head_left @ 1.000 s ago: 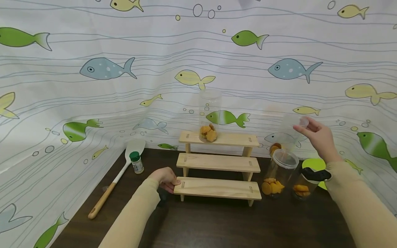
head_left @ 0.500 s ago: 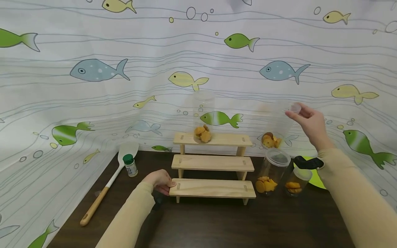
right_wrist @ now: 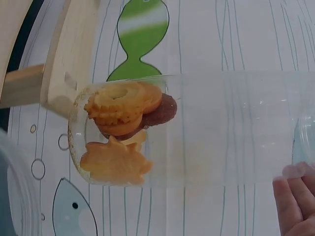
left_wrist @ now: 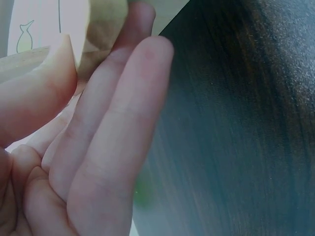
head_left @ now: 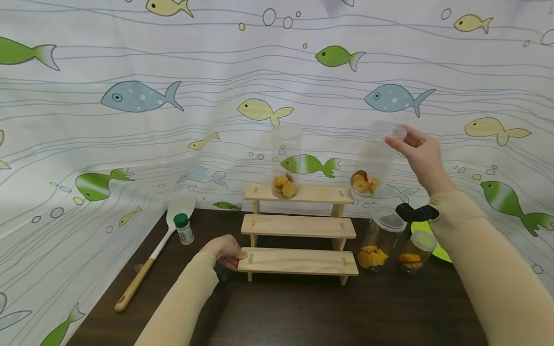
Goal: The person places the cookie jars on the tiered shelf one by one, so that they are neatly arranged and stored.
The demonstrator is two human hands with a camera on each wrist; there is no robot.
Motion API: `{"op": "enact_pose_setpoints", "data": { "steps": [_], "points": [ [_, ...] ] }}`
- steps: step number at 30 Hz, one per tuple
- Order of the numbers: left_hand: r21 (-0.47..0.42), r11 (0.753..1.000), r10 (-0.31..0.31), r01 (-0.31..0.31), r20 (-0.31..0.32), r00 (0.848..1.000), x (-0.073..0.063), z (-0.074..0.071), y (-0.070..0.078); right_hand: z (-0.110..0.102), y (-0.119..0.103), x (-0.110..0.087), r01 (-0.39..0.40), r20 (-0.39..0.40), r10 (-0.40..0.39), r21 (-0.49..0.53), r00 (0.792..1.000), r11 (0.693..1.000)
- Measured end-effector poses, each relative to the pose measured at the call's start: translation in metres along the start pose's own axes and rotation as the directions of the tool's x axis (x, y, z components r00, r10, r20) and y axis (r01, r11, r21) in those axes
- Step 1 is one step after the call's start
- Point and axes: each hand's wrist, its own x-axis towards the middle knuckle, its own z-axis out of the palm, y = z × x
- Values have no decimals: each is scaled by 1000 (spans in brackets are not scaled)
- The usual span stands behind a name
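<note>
Fish-printed cloth (head_left: 225, 57) behind dark table (head_left: 294, 312). Left hand (head_left: 222, 250), partly closed, pinches three-tier wooden rack (head_left: 298, 226) at left end of lowest tier. Right hand (head_left: 421, 156), curled, grips top of clear cookie jar (head_left: 373, 161), tilted in air right of rack.

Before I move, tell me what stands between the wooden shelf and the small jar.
In the head view, a taller jar with cookies stands between the wooden shelf and small jar.
</note>
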Motion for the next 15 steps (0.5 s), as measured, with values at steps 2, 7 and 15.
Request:
{"op": "enact_pose_setpoints", "data": {
  "steps": [2, 7, 15],
  "points": [
    [-1, 1000, 0, 0, 1, 1000, 0, 0, 0, 8, -3, 2, 13, 3, -13, 8, 1000, 1000],
    [-8, 1000, -7, 7, 3, 1000, 1, -1, -1, 29, -10, 5, 35, 15, -36, 21, 999, 999],
    [-23, 1000, -2, 2, -1, 1000, 1, 2, -1, 59, -18, 9, 21, 55, -22, 19, 998, 1000]
  ]
}}
